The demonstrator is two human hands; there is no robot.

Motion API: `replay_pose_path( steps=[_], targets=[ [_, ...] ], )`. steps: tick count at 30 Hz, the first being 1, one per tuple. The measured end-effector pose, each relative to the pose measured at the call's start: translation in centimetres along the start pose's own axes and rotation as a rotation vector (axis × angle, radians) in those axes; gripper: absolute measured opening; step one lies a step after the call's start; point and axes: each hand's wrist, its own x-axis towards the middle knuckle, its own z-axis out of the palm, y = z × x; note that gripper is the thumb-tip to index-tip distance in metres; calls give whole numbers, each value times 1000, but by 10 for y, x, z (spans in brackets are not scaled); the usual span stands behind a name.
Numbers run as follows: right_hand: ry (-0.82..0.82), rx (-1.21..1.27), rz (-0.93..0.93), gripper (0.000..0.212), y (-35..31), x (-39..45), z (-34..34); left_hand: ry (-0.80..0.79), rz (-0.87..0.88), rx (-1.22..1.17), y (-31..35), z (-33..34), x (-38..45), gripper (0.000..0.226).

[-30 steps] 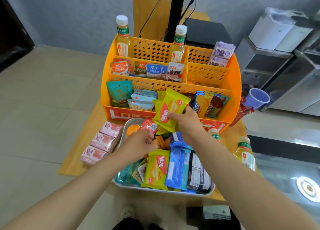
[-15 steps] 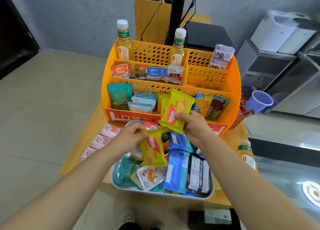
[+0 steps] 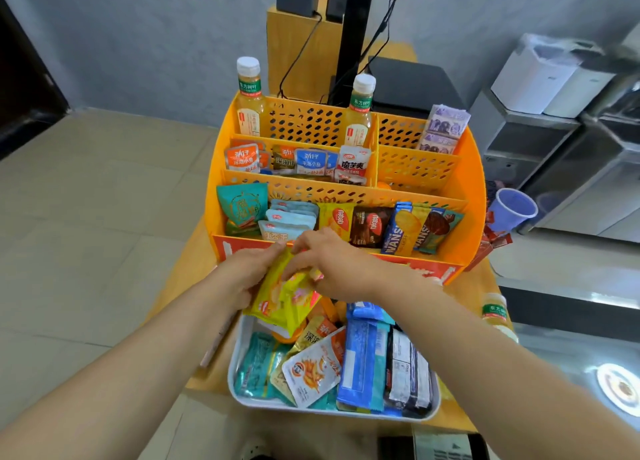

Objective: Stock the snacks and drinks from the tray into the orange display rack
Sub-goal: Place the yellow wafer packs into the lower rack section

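Left hand: my left hand [image 3: 247, 272] reaches in just in front of the orange display rack [image 3: 471, 196], fingers curled round the left edge of a yellow wafer pack [image 3: 280, 295].
Right hand: my right hand [image 3: 334, 265] comes in from the right, thumb and fingers pinching the same pack's top; both hands meet at the rack's front lip.
Wafer pack: held tilted, above the far end of the tray [image 3: 239, 383], not in the rack.
Tray: white, in front of the rack; holds teal packets [image 3: 254, 364], a white-and-orange sachet [image 3: 311, 373], blue wrapped packs [image 3: 362, 362], dark packs [image 3: 405, 373].
Rack front row: teal bag [image 3: 242, 210], pale blue sachets [image 3: 291, 217], yellow Nabati pack [image 3: 336, 219], brown Nabati pack [image 3: 370, 225], packs lettered "VANS".
Rack middle row: small sachets [image 3: 242, 156] with Chinese print, left part only.
Rack back row: two bottles [image 3: 249, 103] upright, green labels; purple packets [image 3: 445, 127] at right.
Beside rack: purple cup [image 3: 510, 210] to its right; another bottle [image 3: 495, 312] lower right, only partly seen.
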Motion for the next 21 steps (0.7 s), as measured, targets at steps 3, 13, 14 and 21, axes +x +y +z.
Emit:
replay_pose_path(
  steps=[3, 13, 14, 21],
  targets=[
    [111, 121, 64, 53, 3, 6, 14, -88, -36, 55, 11, 3, 0, 50],
    [364, 595, 404, 86, 23, -3, 55, -150, 697, 971, 17, 5, -9, 98],
    [390, 609, 397, 76, 23, -3, 59, -126, 785, 1002, 15, 7, -9, 102],
    [384, 505, 495, 53, 24, -10, 77, 41, 780, 1208, -4, -5, -2, 64]
  ],
)
